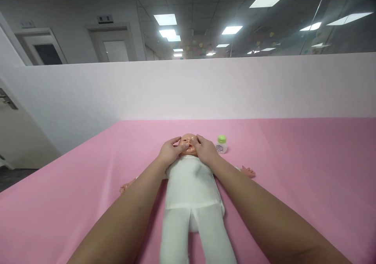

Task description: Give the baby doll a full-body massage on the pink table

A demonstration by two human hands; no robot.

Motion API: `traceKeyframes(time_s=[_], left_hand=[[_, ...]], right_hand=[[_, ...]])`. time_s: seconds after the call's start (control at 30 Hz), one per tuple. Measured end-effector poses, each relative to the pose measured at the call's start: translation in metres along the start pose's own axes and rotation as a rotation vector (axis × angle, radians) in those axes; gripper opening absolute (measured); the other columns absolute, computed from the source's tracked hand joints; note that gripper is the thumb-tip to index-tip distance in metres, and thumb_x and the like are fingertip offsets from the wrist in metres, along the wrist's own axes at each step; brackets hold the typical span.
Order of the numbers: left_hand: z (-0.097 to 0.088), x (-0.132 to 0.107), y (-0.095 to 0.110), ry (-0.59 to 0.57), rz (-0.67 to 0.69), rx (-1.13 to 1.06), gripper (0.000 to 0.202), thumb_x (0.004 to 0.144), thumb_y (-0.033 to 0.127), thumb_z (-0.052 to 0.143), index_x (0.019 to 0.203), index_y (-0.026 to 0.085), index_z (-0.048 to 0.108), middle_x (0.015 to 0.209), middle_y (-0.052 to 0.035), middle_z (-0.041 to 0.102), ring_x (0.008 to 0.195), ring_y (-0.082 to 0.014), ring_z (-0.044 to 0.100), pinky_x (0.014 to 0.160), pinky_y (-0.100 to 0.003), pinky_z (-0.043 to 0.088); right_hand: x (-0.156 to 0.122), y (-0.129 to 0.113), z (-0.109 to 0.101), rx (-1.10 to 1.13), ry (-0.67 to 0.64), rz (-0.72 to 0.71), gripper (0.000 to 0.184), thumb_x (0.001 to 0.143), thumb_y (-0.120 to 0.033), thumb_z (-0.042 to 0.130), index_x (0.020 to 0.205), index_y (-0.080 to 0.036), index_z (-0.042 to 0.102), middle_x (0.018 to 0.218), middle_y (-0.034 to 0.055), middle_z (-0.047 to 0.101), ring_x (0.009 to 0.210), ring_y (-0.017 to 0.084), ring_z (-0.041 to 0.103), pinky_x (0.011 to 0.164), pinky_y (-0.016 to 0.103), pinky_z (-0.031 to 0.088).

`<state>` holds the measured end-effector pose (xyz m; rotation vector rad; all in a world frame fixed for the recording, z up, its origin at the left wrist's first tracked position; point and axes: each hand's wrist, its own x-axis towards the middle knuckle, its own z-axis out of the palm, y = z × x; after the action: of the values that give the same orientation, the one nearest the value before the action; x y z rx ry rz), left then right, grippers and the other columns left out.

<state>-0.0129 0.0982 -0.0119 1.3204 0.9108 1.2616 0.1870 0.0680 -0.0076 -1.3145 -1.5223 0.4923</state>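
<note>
A baby doll (190, 181) with a white cloth body lies on its back, its head away from me and its legs toward me. My left hand (172, 151) cups the left side of the doll's head (188, 137), with the thumb on the face near the mouth. On the other side, my right hand (205, 149) cups the head too, its thumb beside the nose. Both hands hold the head between them; some fingers are hidden behind it. The doll's arms stretch out sideways beneath my forearms. Just right of my right hand stands a small clear bottle (221, 148) with a green cap (221, 139).
A pink padded surface (293, 158) spreads under the doll. Behind it runs a low white wall (235, 87) with glass above. At the left edge is a door (23, 138) with a metal handle, beyond the pink surface's edge.
</note>
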Motion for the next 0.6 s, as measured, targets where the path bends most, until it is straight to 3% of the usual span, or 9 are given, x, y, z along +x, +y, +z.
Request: traceKeyframes(time_s=[0.13, 0.2, 0.27, 0.43, 0.6], left_hand=[[-0.001, 0.008, -0.009, 0.022, 0.063, 0.23, 0.067, 0.072, 0.052, 0.09, 0.13, 0.021, 0.073, 0.128, -0.0156, 0.073, 0.117, -0.0364, 0.068, 0.104, -0.047, 0.05], [-0.001, 0.009, -0.013, 0.021, 0.079, 0.221, 0.066, 0.075, 0.052, 0.088, 0.131, 0.022, 0.072, 0.13, -0.0146, 0.073, 0.121, -0.0365, 0.066, 0.109, -0.047, 0.046], [-0.001, 0.009, -0.017, 0.008, 0.073, 0.172, 0.069, 0.075, 0.051, 0.089, 0.135, 0.022, 0.07, 0.134, -0.0147, 0.07, 0.127, -0.0368, 0.063, 0.113, -0.046, 0.043], [-0.003, 0.007, -0.017, -0.128, 0.018, 0.268, 0.087, 0.083, 0.057, 0.081, 0.157, 0.024, 0.049, 0.153, -0.0119, 0.057, 0.136, -0.0331, 0.058, 0.113, -0.042, 0.046], [-0.004, 0.007, -0.018, -0.165, 0.054, 0.365, 0.095, 0.086, 0.059, 0.077, 0.163, 0.019, 0.038, 0.152, -0.0135, 0.058, 0.135, -0.0313, 0.06, 0.113, -0.04, 0.048]], right_hand=[[-0.004, -0.009, 0.0, 0.053, -0.068, 0.058, 0.09, 0.08, -0.069, 0.08, 0.15, -0.019, 0.055, 0.154, 0.0181, 0.053, 0.144, 0.044, 0.045, 0.12, 0.055, 0.029], [-0.005, -0.009, -0.002, 0.081, -0.116, 0.072, 0.111, 0.07, -0.066, 0.089, 0.16, -0.018, 0.043, 0.159, 0.019, 0.047, 0.146, 0.046, 0.043, 0.121, 0.056, 0.029], [-0.005, -0.006, -0.004, 0.103, -0.146, 0.068, 0.122, 0.065, -0.061, 0.093, 0.164, -0.02, 0.035, 0.156, 0.0178, 0.051, 0.143, 0.044, 0.047, 0.12, 0.056, 0.032], [-0.001, 0.012, -0.009, 0.081, -0.149, 0.096, 0.123, 0.068, -0.065, 0.09, 0.167, -0.024, 0.027, 0.156, 0.0126, 0.052, 0.143, 0.038, 0.049, 0.118, 0.052, 0.04], [-0.001, 0.013, -0.01, 0.082, -0.148, 0.112, 0.118, 0.072, -0.068, 0.086, 0.166, -0.023, 0.029, 0.161, 0.0095, 0.047, 0.144, 0.033, 0.05, 0.119, 0.045, 0.042]])
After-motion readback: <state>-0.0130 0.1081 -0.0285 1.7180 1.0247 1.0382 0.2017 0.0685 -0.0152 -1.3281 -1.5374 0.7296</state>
